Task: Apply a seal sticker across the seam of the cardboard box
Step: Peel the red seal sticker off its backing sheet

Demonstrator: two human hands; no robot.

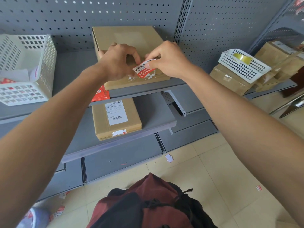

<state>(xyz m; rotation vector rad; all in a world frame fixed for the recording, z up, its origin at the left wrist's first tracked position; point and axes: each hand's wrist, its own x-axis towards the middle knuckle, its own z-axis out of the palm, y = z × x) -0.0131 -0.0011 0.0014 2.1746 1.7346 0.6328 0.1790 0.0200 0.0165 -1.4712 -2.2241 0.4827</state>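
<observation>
A flat brown cardboard box (128, 38) lies on the grey upper shelf (74, 69). A red and white seal sticker (142, 71) with printed characters hangs over the box's front top edge, above torn remains of an older sticker. My right hand (166, 58) pinches the sticker's upper right end between thumb and fingers. My left hand (118, 61) rests on the box top and pinches the sticker's left end. The seam under the sticker is mostly hidden by my fingers.
A white perforated basket (24, 68) with red sticker sheets stands at the left. A smaller white basket (243, 66) with a tape roll sits on parcels at the right. A labelled box (115, 119) lies on the lower shelf. Litter and a dark red bag lie on the floor.
</observation>
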